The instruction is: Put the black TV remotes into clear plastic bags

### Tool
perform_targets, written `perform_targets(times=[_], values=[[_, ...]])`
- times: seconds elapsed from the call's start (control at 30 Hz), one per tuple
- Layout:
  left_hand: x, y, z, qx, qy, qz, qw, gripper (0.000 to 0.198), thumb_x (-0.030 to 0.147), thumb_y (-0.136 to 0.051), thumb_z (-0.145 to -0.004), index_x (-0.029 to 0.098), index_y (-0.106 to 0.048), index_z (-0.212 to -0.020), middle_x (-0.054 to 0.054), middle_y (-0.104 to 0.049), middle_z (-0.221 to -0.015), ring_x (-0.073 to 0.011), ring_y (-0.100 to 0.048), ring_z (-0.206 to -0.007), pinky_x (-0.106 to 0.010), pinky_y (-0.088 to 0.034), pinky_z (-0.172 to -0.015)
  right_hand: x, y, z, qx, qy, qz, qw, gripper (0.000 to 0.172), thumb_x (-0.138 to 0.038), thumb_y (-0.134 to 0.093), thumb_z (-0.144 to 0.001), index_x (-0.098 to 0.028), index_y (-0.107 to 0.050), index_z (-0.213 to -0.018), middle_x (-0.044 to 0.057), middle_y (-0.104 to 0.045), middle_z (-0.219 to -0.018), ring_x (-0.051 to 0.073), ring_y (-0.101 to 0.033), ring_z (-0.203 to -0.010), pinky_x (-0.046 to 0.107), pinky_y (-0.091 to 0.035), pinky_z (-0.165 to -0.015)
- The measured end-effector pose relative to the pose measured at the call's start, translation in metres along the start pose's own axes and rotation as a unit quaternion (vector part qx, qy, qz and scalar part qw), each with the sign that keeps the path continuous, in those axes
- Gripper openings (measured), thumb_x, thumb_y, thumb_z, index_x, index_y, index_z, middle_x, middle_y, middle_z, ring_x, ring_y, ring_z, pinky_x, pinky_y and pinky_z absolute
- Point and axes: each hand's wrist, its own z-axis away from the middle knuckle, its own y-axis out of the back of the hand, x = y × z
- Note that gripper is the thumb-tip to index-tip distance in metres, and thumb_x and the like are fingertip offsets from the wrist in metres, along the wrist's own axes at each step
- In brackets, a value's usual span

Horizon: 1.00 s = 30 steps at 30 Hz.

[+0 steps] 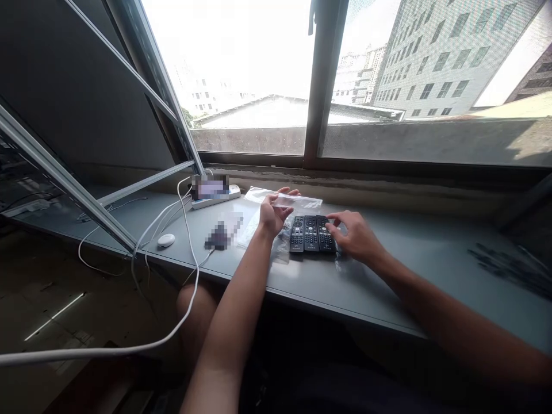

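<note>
Three black remote controls (311, 233) lie side by side on the grey table, apparently on or among clear plastic. My right hand (351, 233) is at the rightmost one, its thumb and fingers curled on that remote's upper right edge. Left of the remotes and just above the table, my left hand (276, 211) is turned palm up. A clear plastic bag (297, 200) is between its thumb and fingers. More clear plastic bags (252, 227) lie flat beneath and beside this hand, partly hidden by it.
A power strip (215, 196) stands by the window sill, with white cables (196, 259) hanging over the table's front edge. A round white device (166, 240) sits at left. A metal frame (142, 92) slants up at left. Dark strips (509, 264) lie at far right.
</note>
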Motion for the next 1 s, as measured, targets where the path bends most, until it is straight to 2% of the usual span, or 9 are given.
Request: perform_targets(times=[0.17,0.33,0.43,0.53,0.63,0.73,0.87,1.0], values=[[0.0,0.0,-0.001,0.024,0.005,-0.001,1.0,0.042,0.031,-0.061,-0.09,0.017,-0.073,-0.128,-0.015,-0.08,-0.14,-0.0294,-0.075,-0.128,-0.027,-0.061,-0.073,0.027,-0.015,0.003,-0.055,-0.022,0.116,0.991,0.042,-0.05,-0.064,-0.104,-0.022,-0.087,-0.124,0.02,-0.077,-0.12,0.044,-0.066,-0.118,0.062,-0.052,-0.108],[-0.003,0.002,-0.003,0.036,0.01,-0.007,0.999,0.044,0.028,-0.068,-0.085,0.02,-0.07,-0.128,-0.013,-0.081,-0.138,-0.026,-0.078,-0.117,-0.028,-0.063,-0.077,0.032,-0.024,0.004,-0.058,-0.024,0.147,0.987,0.043,-0.052,-0.06,-0.107,-0.024,-0.088,-0.124,0.02,-0.075,-0.122,0.044,-0.066,-0.117,0.062,-0.053,-0.106],[-0.003,0.003,-0.003,0.04,0.01,0.01,0.999,0.039,0.026,-0.067,-0.087,0.018,-0.071,-0.126,-0.013,-0.081,-0.136,-0.0219,-0.078,-0.103,-0.026,-0.063,-0.076,0.028,-0.022,0.0,-0.068,-0.026,0.152,0.986,0.043,-0.051,-0.06,-0.107,-0.023,-0.086,-0.126,0.021,-0.076,-0.125,0.044,-0.066,-0.119,0.061,-0.053,-0.106],[-0.002,0.001,-0.003,0.046,0.012,0.036,0.998,0.037,0.024,-0.067,-0.092,0.019,-0.071,-0.128,-0.013,-0.081,-0.135,-0.0189,-0.077,-0.096,-0.025,-0.065,-0.079,0.019,-0.015,-0.004,-0.103,-0.041,0.165,0.98,0.048,-0.052,-0.061,-0.106,-0.02,-0.083,-0.133,0.02,-0.077,-0.126,0.043,-0.066,-0.12,0.058,-0.051,-0.106],[-0.001,-0.001,-0.003,0.057,0.006,0.057,0.997,0.035,0.02,-0.07,-0.094,0.02,-0.071,-0.129,-0.012,-0.081,-0.137,-0.0182,-0.078,-0.102,-0.023,-0.066,-0.081,0.005,-0.007,-0.009,-0.168,-0.035,0.186,0.967,0.05,-0.054,-0.056,-0.109,-0.02,-0.081,-0.134,0.018,-0.079,-0.123,0.041,-0.066,-0.119,0.053,-0.05,-0.106],[-0.001,-0.003,-0.004,0.061,0.013,0.075,0.995,0.034,0.011,-0.069,-0.093,0.019,-0.069,-0.126,-0.012,-0.08,-0.138,-0.0186,-0.079,-0.108,-0.021,-0.066,-0.08,-0.007,-0.006,-0.015,-0.208,-0.056,0.232,0.949,0.054,-0.052,-0.055,-0.11,-0.018,-0.076,-0.146,0.02,-0.076,-0.137,0.042,-0.064,-0.126,0.051,-0.048,-0.107],[0.0,-0.003,-0.003,0.052,0.015,0.091,0.994,0.028,0.007,-0.064,-0.092,0.017,-0.066,-0.118,-0.015,-0.08,-0.138,-0.0209,-0.08,-0.109,-0.023,-0.067,-0.078,-0.012,-0.012,-0.023,-0.23,-0.086,0.263,0.933,0.053,-0.049,-0.053,-0.111,-0.017,-0.074,-0.148,0.025,-0.072,-0.143,0.046,-0.062,-0.133,0.054,-0.044,-0.111],[0.0,-0.003,-0.002,0.049,0.008,0.1,0.994,0.023,0.009,-0.064,-0.093,0.02,-0.063,-0.113,-0.014,-0.08,-0.139,-0.0211,-0.08,-0.11,-0.023,-0.067,-0.077,-0.008,-0.016,-0.027,-0.224,-0.121,0.261,0.931,0.053,-0.053,-0.053,-0.111,-0.018,-0.074,-0.146,0.025,-0.069,-0.146,0.046,-0.059,-0.135,0.055,-0.043,-0.113]])
